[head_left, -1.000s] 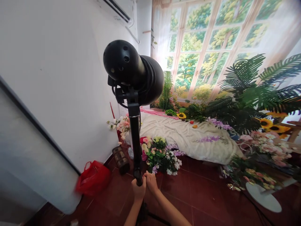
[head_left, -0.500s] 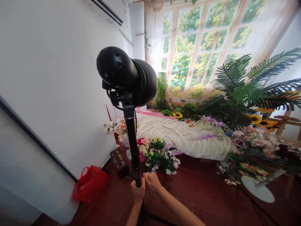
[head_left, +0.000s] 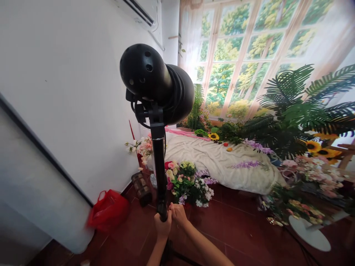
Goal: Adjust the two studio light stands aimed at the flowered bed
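A black studio lamp (head_left: pixel 155 83) with round vent holes tops a black light stand (head_left: pixel 159 162) that rises in front of me. My left hand (head_left: pixel 162 224) is closed around the stand's pole, just under a joint. Right beside it, my right hand (head_left: pixel 179 214) is closed, its fingertips pinched against the side of the pole at that joint. Whatever small part lies under those fingertips is hidden. The lower stand and its legs show only in part, behind my forearms.
Bunches of artificial flowers (head_left: pixel 188 184) and a brown patterned box (head_left: pixel 141 188) lie beyond the stand. A red plastic bag (head_left: pixel 109 210) sits by the left wall. Farther off are a cream blanket (head_left: pixel 222 166), palm fronds (head_left: pixel 288 92), a white round base (head_left: pixel 309 232) and a window-scene backdrop (head_left: pixel 233 59).
The lamp head and the background have shifted slightly right in view, and the lamp looks a little higher. Both hands keep their hold at the same joint.
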